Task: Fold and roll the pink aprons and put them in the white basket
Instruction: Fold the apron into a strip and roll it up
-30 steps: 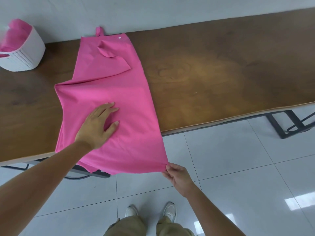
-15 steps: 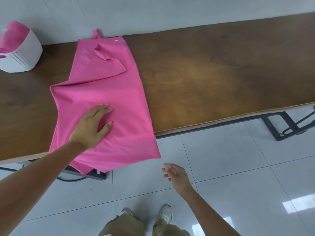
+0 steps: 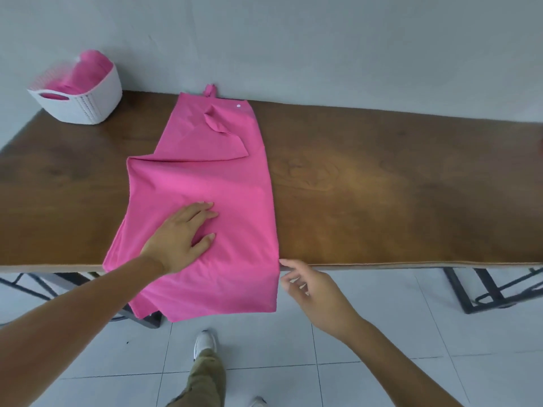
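At centre frame, pink apron [image 3: 205,183] runs lengthwise bottom to top; left hand [image 3: 179,239] pressed flat on it; right hand [image 3: 311,286], fingers loose and empty, nearer its hanging right edge, perhaps touching.

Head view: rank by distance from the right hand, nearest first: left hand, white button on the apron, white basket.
1. left hand: flat on the pink apron, just left of the right hand.
2. white button: on the apron's far end, by the wall.
3. white basket: at the table's far left corner.
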{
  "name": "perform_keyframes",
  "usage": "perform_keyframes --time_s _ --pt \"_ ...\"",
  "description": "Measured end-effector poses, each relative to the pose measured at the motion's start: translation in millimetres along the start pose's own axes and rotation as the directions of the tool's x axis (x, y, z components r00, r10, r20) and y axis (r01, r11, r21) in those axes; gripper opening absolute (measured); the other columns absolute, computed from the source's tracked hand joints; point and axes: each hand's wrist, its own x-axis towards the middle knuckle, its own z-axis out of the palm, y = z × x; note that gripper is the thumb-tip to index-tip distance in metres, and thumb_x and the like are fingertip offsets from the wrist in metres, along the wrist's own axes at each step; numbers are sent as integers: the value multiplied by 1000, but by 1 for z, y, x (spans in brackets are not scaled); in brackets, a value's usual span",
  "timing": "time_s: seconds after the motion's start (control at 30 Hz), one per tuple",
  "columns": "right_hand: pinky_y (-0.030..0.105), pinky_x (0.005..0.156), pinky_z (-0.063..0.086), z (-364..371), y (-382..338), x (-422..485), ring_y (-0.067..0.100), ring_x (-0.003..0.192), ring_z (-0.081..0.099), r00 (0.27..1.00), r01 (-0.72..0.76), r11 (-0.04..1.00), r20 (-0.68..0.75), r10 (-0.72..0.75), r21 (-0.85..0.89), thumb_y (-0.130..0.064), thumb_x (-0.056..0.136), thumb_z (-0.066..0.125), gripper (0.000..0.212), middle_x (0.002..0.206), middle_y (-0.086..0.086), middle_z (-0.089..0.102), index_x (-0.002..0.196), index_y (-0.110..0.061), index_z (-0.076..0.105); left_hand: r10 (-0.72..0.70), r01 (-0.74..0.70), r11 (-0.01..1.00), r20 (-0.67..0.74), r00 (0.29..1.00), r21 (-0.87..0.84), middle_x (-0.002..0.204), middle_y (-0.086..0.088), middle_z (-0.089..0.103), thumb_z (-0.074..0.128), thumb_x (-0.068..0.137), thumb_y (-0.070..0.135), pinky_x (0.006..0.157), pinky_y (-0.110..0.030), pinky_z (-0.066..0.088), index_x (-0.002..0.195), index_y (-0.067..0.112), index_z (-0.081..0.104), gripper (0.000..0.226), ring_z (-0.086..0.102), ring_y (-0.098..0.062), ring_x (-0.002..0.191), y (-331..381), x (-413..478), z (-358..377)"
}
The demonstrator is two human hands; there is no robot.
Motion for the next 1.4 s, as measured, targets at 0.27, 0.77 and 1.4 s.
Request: perform_keyframes --time_s 0.27,0.77,1.4 --pt "22 85 50 -13 -36 52 0 96 64 993 73 990 -86 -84 -118 -31 102 57 38 96 -21 68 139 -37 52 5 -6 999 -23 1000 -45 147 5 48 43 97 54 115 -45 38 138 26 55 51 44 -17 136 -4 12 -5" --pt "12 85 47 -50 -87 182 -7 98 61 980 -21 982 -198 -17 -187 -34 101 57 24 99 -21 68 123 -42 61 -59 27 983 170 984 183 160 -7 25 -5 80 77 118 -47 25 149 21 43 101 26 -30 143 -42 168 -34" --pt "18 83 47 -97 -158 344 -5 97 60 961 28 932 -245 -124 -361 -27 102 56 27 110 -15 66 128 -27 62 -118 37 721 -70 991 -692 73 6 61 84 78 36 63 -23 41 78 25 63 24 48 -7 65 -112 154 -89"
